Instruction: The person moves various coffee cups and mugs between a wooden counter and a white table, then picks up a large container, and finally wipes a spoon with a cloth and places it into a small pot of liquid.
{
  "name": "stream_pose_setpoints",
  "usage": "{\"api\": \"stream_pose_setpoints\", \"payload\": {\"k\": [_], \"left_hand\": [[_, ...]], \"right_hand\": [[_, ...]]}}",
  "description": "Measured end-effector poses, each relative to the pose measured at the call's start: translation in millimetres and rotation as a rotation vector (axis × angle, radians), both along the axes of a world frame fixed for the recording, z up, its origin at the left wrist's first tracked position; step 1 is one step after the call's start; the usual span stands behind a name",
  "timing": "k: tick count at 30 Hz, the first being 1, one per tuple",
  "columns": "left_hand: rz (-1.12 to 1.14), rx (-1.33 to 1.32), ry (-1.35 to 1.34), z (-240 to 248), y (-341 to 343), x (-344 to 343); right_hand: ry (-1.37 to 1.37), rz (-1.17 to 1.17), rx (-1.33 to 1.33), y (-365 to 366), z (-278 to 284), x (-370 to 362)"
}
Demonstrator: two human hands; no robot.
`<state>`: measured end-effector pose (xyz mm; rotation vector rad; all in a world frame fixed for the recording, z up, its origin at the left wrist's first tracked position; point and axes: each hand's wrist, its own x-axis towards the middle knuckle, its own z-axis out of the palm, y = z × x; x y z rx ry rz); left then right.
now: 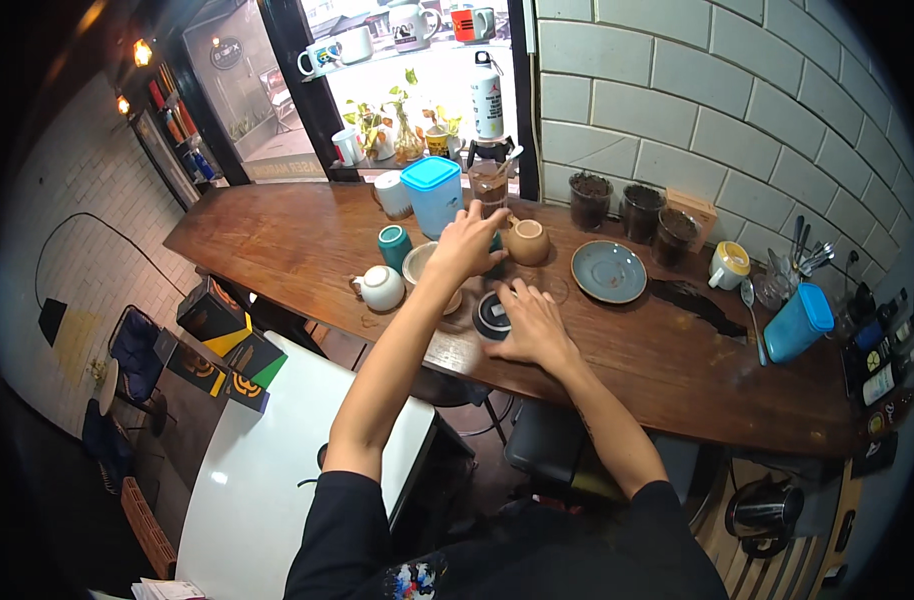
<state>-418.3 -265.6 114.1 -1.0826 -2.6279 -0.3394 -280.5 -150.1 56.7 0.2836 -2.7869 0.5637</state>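
Note:
My left hand (465,248) reaches across the counter, its thumb and fingers around a teal cup (496,243) that it mostly hides. My right hand (535,328) is nearer the front edge, fingers curved against the side of a dark round cup (491,318) with something pale inside. A tan cup (527,242) stands upside down just right of my left hand. Partly behind my left wrist is a beige bowl-like cup (417,262). To its left are another teal cup (394,246) and a white cup (381,288).
A blue-grey saucer (609,272) lies right of my hands. Behind stand a blue-lidded container (433,195) and clear cups of dark grounds (590,200). Farther right are a yellow-and-white mug (729,266), a long spoon (754,320) and a blue container (797,325). A white table (277,480) sits lower left.

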Motion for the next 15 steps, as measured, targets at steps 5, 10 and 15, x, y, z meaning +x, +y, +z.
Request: {"api": "stream_pose_setpoints", "payload": {"k": [5, 10, 15], "left_hand": [[0.079, -0.391, -0.162, -19.3, 33.5, -31.3], [-0.012, -0.512, 0.037, -25.7, 26.0, -45.1], [-0.099, -0.199, 0.159, 16.3, -3.7, -17.8]], "right_hand": [[0.076, 0.024, 0.016, 42.2, 19.0, 45.6], [0.152, 0.07, -0.45, 83.5, 41.1, 90.0], [0.156, 0.048, -0.822, 94.3, 54.6, 121.5]]}}
